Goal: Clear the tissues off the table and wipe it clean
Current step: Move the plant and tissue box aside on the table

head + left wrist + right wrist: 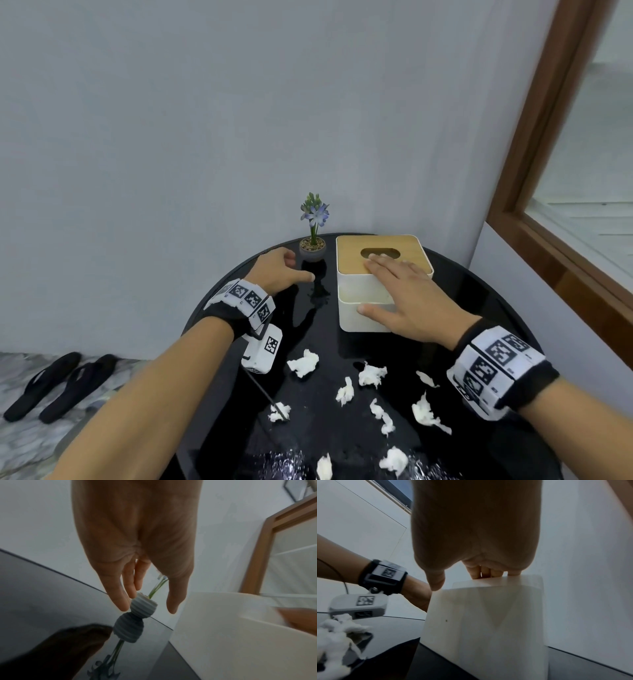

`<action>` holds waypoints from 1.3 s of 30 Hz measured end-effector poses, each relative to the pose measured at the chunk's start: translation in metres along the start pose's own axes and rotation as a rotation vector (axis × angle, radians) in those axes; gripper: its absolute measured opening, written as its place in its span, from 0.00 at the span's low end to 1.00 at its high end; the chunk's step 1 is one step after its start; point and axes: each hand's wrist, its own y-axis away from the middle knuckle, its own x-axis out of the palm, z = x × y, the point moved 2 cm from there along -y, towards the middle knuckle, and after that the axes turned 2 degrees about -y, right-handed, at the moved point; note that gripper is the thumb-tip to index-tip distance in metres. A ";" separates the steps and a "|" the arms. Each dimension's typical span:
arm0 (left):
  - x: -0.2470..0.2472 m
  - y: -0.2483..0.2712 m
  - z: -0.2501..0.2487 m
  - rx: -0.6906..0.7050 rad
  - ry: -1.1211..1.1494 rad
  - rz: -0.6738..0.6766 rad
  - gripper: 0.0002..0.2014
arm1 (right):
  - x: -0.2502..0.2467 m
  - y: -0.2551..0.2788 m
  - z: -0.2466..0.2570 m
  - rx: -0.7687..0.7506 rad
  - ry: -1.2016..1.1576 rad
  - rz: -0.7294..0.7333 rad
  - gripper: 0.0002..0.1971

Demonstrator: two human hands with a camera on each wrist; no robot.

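Observation:
Several crumpled white tissues (303, 363) lie scattered over the near half of the round black table (318, 329); one tissue (332, 635) shows at the lower left of the right wrist view. My right hand (394, 291) lies on the white tissue box (363, 322), its straight fingers (476, 573) flat on the wooden lid (349, 253) and its thumb (436, 581) on the front wall. My left hand (277, 270) is at the small grey flower pot (143, 605). Its relaxed fingers (120, 595) are on the pot's left and the thumb (173, 601) on its right, not closed on it.
The pot and box stand at the table's far edge against a grey wall. A wood-framed window (548, 205) is on the right. A pair of black flip-flops (54, 383) lies on the floor at the left. Wet glints (284, 462) show on the table's near edge.

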 end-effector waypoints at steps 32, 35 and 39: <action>0.035 0.074 -0.065 0.261 -0.022 0.083 0.34 | -0.010 0.043 -0.048 0.427 -0.436 -0.032 0.41; 0.037 0.075 -0.064 0.268 -0.020 0.088 0.35 | -0.010 0.040 -0.051 0.438 -0.449 -0.054 0.36; 0.035 0.070 -0.064 0.276 0.010 0.084 0.34 | -0.013 0.033 -0.052 0.420 -0.428 -0.061 0.31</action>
